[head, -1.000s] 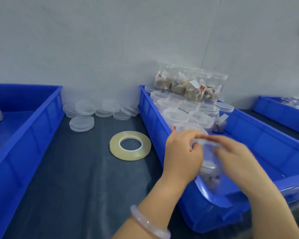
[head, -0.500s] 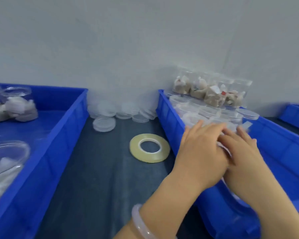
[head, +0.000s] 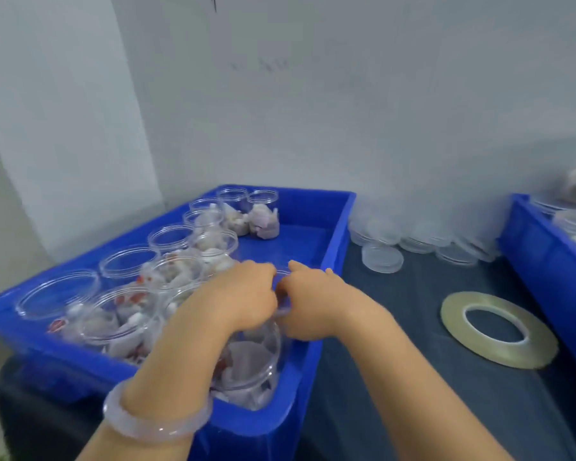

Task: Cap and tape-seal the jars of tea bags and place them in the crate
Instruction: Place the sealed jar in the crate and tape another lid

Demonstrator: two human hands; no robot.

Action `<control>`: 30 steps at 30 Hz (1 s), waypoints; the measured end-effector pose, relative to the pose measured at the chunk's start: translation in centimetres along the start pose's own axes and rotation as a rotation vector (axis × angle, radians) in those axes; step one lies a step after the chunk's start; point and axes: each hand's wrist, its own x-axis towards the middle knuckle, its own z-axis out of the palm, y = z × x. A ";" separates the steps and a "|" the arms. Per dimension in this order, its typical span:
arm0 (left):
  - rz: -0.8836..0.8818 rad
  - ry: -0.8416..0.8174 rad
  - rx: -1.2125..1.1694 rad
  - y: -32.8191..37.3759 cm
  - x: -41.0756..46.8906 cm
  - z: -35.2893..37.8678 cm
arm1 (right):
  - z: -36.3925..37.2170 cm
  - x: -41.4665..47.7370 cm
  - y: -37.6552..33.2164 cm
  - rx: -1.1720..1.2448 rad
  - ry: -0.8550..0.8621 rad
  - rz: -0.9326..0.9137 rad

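Note:
A clear open jar of tea bags (head: 246,367) stands in the near right corner of the left blue crate (head: 333,234). My left hand (head: 243,294) curls over its rim from the left. My right hand (head: 308,301) grips the rim from the right, and the two hands touch above the mouth. Several more open jars of tea bags (head: 167,277) fill the left side of this crate. A stack of clear lids (head: 383,257) lies on the dark table beside the crate. The roll of clear tape (head: 497,331) lies flat further right.
A second blue crate (head: 546,261) with capped jars stands at the right edge. More lids (head: 453,247) line the wall behind the tape. A white wall closes the back. The table's left edge drops off beside the left crate.
Both hands have left the right crate and come across the table to a jar in the left crate. The view has swung left with them.

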 end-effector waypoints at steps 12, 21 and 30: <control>0.498 0.774 -0.458 5.9 -2.6 -4.3 | -7.0 -2.1 1.9 0.386 0.748 0.021; 0.103 0.600 -1.414 17.5 3.4 7.9 | -2.6 -7.5 12.1 0.254 0.415 0.358; 0.139 0.739 -1.456 13.9 10.9 11.9 | 0.9 -3.7 21.6 0.573 0.534 0.647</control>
